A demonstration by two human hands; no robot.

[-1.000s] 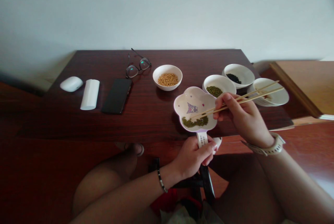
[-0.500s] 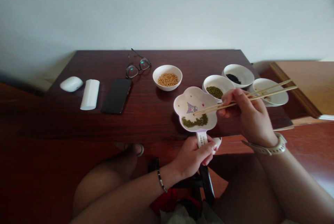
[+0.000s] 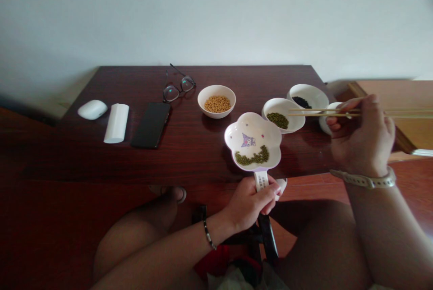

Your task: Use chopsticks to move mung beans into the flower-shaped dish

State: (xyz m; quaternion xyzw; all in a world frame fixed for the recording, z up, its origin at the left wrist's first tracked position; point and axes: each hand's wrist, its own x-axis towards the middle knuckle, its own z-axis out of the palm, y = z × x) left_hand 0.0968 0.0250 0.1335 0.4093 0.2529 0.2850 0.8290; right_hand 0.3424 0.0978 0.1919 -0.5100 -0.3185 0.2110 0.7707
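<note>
The right hand [image 3: 361, 136] was closed in a narrow pinch on thin pale bamboo chopsticks [image 3: 314, 112], held about level, with the sticks uncrossed and nearly parallel. Their tips were close together and lay over a round white ceramic bowl [image 3: 287, 106] of small green mung beans [image 3: 277, 121] in the camera view; height above the beans was hard to judge. Too small to tell if a bean sat between the tips. Even, close tips looked like the main thing for clean handling here, with the dish kept steady.

The left hand [image 3: 250, 204] was closed around the narrow handle of a white flower-shaped ceramic dish [image 3: 260, 134] with a purple cartoon print. The dish sat level at the near table edge, and a curved row of green mung beans [image 3: 252, 158] lay along its lower inside edge.

Also on the dark wood table [image 3: 203, 78]: a white bowl [image 3: 206, 96] of tan soybeans [image 3: 217, 104], a white bowl [image 3: 313, 91] of black beans [image 3: 301, 102], black-framed glasses [image 3: 177, 88], and a black phone [image 3: 151, 124].

A third white bowl [image 3: 326, 123] was mostly hidden behind the right hand, contents not visible. Chopstick rear ends ran out of frame at right. Could not tell if the dish touched the table.
</note>
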